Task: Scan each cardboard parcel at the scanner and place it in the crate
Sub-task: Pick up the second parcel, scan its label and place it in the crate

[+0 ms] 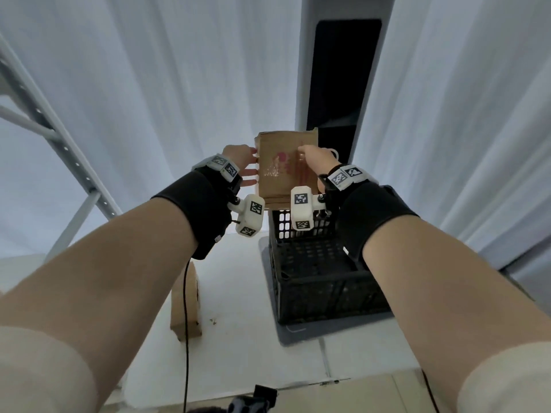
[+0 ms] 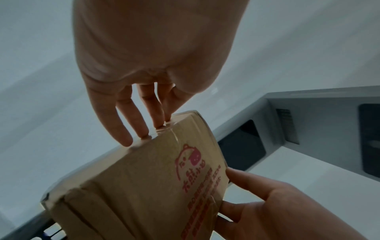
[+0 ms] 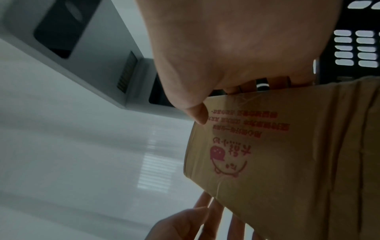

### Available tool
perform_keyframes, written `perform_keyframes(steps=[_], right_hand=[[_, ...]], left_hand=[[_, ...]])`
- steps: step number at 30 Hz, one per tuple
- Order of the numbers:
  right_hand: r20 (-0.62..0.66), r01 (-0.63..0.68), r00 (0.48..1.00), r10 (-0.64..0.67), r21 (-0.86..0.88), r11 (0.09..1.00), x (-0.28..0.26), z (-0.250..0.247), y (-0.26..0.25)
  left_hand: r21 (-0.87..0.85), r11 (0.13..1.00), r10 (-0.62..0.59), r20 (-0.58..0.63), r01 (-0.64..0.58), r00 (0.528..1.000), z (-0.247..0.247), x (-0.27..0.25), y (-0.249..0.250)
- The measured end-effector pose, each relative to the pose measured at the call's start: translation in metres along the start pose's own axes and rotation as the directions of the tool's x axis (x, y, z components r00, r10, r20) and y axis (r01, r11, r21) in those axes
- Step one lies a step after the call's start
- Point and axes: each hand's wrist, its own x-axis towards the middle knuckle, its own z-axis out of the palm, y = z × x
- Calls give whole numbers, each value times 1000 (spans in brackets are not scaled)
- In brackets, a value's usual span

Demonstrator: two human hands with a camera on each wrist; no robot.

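I hold a flat brown cardboard parcel with a red cartoon print upright in front of the white scanner tower and its dark window. My left hand has straight fingers touching the parcel's left edge. My right hand pinches the right edge, thumb on the printed face of the parcel and fingers behind it. The black slotted crate stands directly below the parcel. What lies inside the crate cannot be made out.
A second cardboard parcel lies on the white table left of the crate. A grey mat sits under the crate. A grey metal shelf frame rises at the left. White curtains hang behind.
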Motion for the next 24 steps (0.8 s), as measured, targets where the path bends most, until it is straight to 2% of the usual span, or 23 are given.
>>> perform_keyframes(steps=[5, 9, 13, 19, 24], right_hand=[[-73, 28, 997, -27, 4, 1000, -16, -75, 2], [-46, 109, 993, -109, 5, 994, -32, -127, 7], [-115, 113, 988, -106, 52, 992, -54, -175, 4], [-131, 189, 977, -169, 157, 969, -88, -228, -14], [-162, 284, 952, -260, 144, 948, -116, -259, -42]], left_hand=[[-5, 998, 55, -3, -55, 998, 57, -46, 25], [-18, 997, 76, -12, -76, 997, 98, -85, 42], [-12, 989, 145, -47, -146, 988, 137, -127, 58], [-24, 968, 245, -123, -250, 962, 166, -182, 93], [-10, 943, 328, -123, -332, 936, 170, -214, 120]])
